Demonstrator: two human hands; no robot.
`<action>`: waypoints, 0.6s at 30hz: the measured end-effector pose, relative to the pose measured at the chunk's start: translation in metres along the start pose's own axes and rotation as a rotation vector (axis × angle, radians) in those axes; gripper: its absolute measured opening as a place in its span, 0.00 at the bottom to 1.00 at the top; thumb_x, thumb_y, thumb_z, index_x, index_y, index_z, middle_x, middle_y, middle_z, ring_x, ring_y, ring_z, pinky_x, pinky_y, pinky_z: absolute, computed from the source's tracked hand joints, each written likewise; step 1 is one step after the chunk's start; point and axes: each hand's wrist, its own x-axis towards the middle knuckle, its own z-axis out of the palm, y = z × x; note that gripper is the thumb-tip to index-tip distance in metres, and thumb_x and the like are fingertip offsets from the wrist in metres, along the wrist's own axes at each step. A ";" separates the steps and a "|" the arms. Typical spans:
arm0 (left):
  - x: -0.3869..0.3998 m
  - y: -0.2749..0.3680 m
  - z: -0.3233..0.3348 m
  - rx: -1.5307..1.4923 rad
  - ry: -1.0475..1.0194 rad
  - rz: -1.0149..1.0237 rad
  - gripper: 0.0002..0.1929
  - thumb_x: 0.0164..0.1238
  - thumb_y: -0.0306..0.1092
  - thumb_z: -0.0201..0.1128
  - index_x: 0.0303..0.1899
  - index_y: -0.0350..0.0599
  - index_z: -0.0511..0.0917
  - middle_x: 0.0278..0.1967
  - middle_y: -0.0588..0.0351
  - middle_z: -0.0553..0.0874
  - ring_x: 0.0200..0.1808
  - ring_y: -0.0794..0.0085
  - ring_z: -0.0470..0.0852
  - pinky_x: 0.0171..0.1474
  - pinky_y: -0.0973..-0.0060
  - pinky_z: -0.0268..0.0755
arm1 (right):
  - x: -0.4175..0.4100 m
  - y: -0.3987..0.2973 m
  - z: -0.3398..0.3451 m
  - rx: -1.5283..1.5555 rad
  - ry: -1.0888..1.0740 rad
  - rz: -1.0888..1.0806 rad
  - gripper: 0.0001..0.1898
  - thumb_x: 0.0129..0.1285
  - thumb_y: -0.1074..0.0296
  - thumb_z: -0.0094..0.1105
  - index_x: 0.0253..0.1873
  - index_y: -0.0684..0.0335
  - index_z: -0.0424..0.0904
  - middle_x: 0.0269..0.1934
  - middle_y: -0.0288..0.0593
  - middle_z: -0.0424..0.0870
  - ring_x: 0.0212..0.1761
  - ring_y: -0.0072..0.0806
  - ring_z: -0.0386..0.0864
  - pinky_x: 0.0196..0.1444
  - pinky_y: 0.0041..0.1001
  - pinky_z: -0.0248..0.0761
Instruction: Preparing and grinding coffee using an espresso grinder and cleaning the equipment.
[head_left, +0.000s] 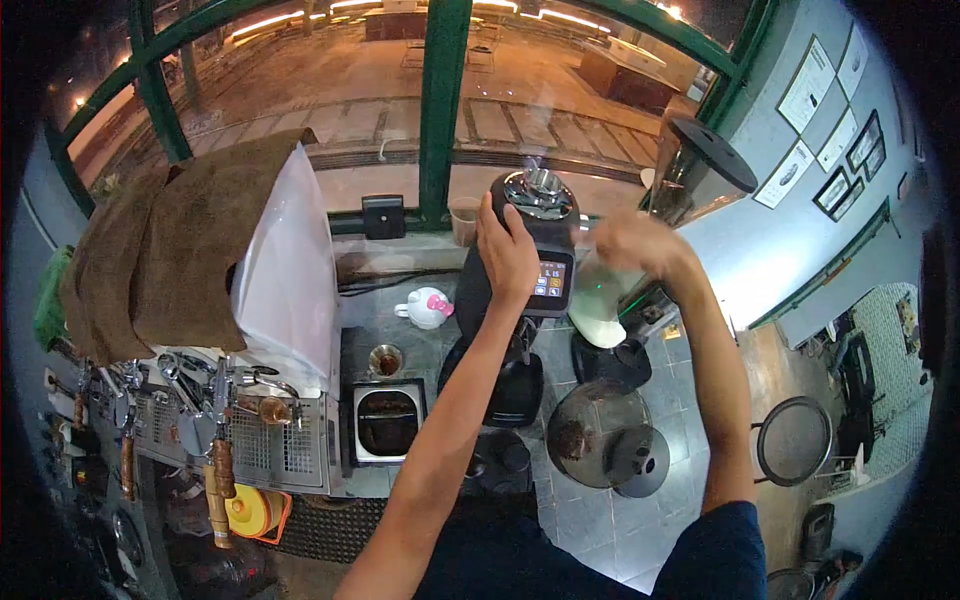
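Note:
A black coffee grinder (553, 285) with a lit touch screen stands before me, its metal collar (541, 193) uncovered on top. My left hand (508, 251) lies flat against the grinder's upper left side, fingers straight and touching it. Blurred by motion, my right hand (634, 244) is just right of the grinder's head; its fingers look curled, and a pale green cloth or brush-like thing (600, 322) hangs below it. Whether the hand holds that thing is unclear. Right of it rises a second grinder's clear hopper (694, 180) with a dark lid.
An espresso machine (300, 420) under a brown cloth (202, 225) stands left. Between it and the grinder are a knock box (388, 424), a small glass (386, 361) and a white pitcher (426, 307). A removed hopper (592, 427) and round lid (637, 461) lie on the tiled counter.

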 end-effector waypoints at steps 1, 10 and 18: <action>-0.003 0.006 0.006 -0.007 -0.023 0.021 0.26 0.85 0.39 0.49 0.71 0.25 0.66 0.69 0.27 0.74 0.72 0.37 0.71 0.76 0.53 0.61 | -0.037 0.051 0.025 -0.427 0.042 -0.534 0.23 0.73 0.49 0.66 0.25 0.58 0.85 0.15 0.30 0.71 0.16 0.20 0.68 0.20 0.30 0.62; 0.003 0.002 0.002 0.027 -0.003 0.032 0.25 0.85 0.41 0.50 0.70 0.28 0.70 0.68 0.32 0.77 0.70 0.40 0.74 0.75 0.54 0.63 | -0.212 0.007 0.143 0.452 -0.627 0.820 0.20 0.77 0.55 0.62 0.43 0.70 0.89 0.26 0.40 0.86 0.29 0.25 0.89 0.25 0.29 0.78; 0.005 -0.006 -0.001 0.059 0.017 0.035 0.25 0.85 0.40 0.50 0.70 0.28 0.69 0.68 0.31 0.76 0.72 0.41 0.73 0.76 0.56 0.62 | -0.110 -0.053 0.020 0.174 0.037 0.439 0.17 0.71 0.76 0.60 0.63 0.68 0.83 0.51 0.50 0.90 0.40 0.33 0.90 0.40 0.31 0.83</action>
